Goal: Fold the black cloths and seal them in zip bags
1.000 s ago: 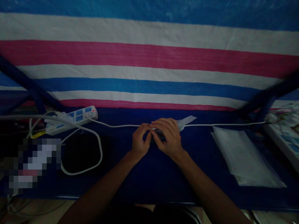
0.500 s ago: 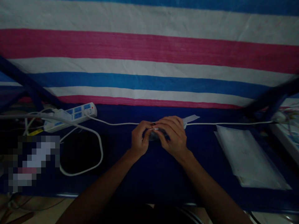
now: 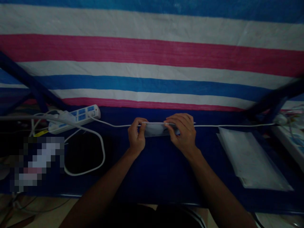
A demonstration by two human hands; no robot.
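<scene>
Left hand (image 3: 137,134) and right hand (image 3: 182,132) grip a pale packet (image 3: 156,129).

The left hand (image 3: 136,134) and right hand (image 3: 182,131) pinch opposite ends of a flat pale grey packet (image 3: 155,129), level with a white cable (image 3: 225,125) crossing the navy tabletop (image 3: 156,171). A white power strip (image 3: 76,118) lies left, a stack of white sheets (image 3: 249,158) right, below a striped tarpaulin (image 3: 152,53).
</scene>
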